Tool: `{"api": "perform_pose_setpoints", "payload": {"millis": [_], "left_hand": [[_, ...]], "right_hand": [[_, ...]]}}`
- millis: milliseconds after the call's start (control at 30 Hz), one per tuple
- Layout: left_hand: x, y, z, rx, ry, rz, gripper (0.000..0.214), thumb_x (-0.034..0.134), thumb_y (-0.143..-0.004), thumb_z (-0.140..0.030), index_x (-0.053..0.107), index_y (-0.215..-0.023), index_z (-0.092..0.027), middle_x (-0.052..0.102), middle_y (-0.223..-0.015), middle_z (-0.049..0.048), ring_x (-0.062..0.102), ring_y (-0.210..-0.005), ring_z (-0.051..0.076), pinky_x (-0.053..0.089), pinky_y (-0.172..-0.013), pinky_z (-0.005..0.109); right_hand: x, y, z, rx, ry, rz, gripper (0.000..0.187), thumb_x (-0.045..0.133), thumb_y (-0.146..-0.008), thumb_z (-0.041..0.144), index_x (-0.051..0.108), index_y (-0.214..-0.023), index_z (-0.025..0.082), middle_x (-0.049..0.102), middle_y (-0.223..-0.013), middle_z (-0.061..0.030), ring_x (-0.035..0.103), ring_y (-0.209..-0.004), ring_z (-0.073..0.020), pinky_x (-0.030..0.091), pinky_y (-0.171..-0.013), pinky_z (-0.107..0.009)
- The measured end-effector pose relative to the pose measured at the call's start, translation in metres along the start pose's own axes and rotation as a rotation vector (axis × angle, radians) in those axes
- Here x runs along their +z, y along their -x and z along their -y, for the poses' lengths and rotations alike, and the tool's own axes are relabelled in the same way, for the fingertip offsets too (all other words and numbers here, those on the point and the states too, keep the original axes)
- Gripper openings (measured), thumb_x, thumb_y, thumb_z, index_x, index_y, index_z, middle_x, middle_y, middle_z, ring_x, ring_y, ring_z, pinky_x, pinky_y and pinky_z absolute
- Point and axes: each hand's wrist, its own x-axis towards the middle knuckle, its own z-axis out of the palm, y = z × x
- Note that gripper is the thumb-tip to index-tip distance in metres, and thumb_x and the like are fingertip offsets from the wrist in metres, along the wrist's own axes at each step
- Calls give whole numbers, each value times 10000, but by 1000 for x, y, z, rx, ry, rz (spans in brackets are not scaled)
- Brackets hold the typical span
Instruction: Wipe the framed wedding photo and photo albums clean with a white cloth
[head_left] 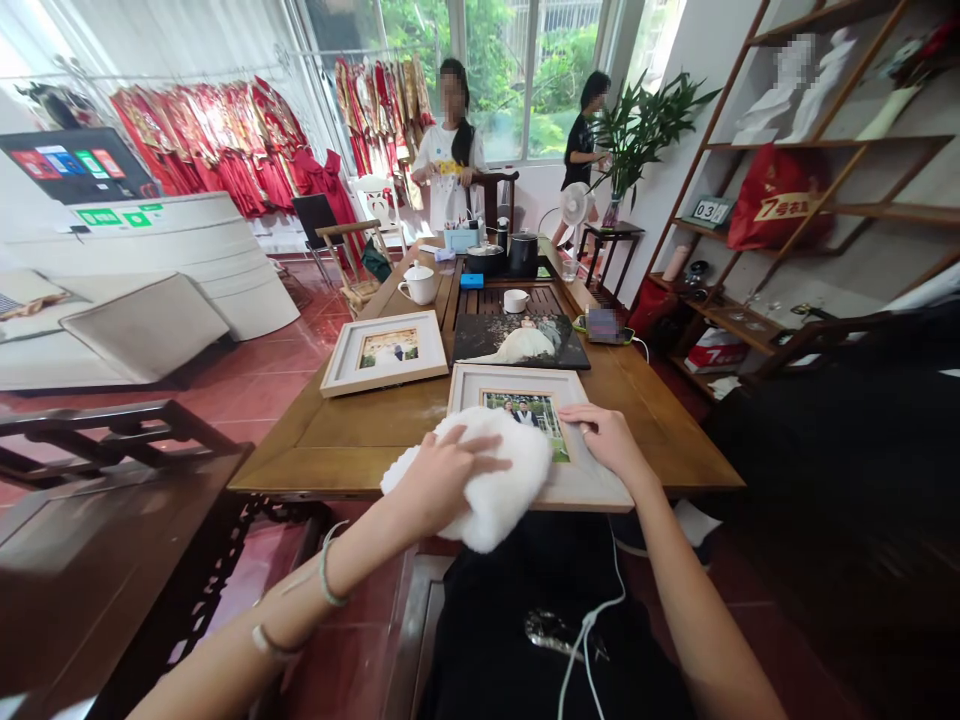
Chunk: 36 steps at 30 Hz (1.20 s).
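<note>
A white fluffy cloth (510, 480) lies bunched over the lower left part of a pale picture frame (517, 378) at the table's near edge. My left hand (450, 475) grips the cloth from above, its fingers spread into the pile. Across the frame's right side rests my right hand (611, 440), holding it, with fingertips at the edge of the photo (559, 440) of people outdoors. The cloth hides part of that photo. Farther left stands a second pale picture frame (341, 370), and behind the near frame lies a dark canvas print (480, 335) with a white gown.
On the wooden table (337, 440) are a lidded white cup (418, 283), a small white cup (515, 300), a blue box (472, 281), a black pot (523, 253) and a phone (606, 325) with a cable. Two people stand beyond. A dark wooden chair (135, 500) is at left.
</note>
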Motion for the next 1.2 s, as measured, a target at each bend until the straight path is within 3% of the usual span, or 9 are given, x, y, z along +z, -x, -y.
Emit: {"api": "perform_pose_setpoints", "payload": {"millis": [200,433,533,633,833,1200], "left_hand": [[29,-46,30,-130,-151,-155,588,536,-801,-83,542,-1294,-403,424,-1471,-19,409,-1241,339,450,-872,534],[29,-93,58,-252,-168,-291,571,507,-815,-126,502,-1341,-350,383,-1494,8,365,-1238,360,407,-891,555],[30,-103,65,-315,-160,-341,596,498,-811,-114,482,-1358,-350,385,-1493,8,344,-1244,367,392,-899,570],[30,-107,70,-289,-142,-310,567,444,-835,-80,521,-1329,-346,424,-1469,-1,367,-1223,353,414,-875,531],[26,-90,60,-186,-130,-216,539,478,-800,-49,608,-1238,-335,509,-1401,-10,425,-1172,331,434,-859,489],[13,-9,2,-64,9,-48,706,548,-658,7,571,-1274,-337,501,-1407,-46,416,-1187,322,442,-907,493]], "right_hand": [[-2,0,2,-7,14,12,439,419,-687,3,770,-858,204,759,-987,-45,690,-1008,-203,496,-1002,-405],[-4,-1,4,6,1,18,452,418,-675,-8,770,-846,219,759,-985,-32,691,-1007,-193,498,-1001,-395],[-4,-1,4,3,-1,17,456,417,-670,-14,769,-844,219,760,-983,-33,692,-1005,-194,502,-996,-396],[-3,-1,3,-4,12,18,461,412,-670,-13,768,-853,215,760,-983,-35,689,-1014,-195,495,-1005,-394],[-1,0,2,15,28,-6,457,408,-667,-11,769,-839,208,762,-974,-36,693,-1004,-201,494,-1006,-396],[0,-1,3,18,41,-11,446,412,-676,-3,774,-838,202,764,-964,-43,696,-999,-204,495,-1004,-389]]}}
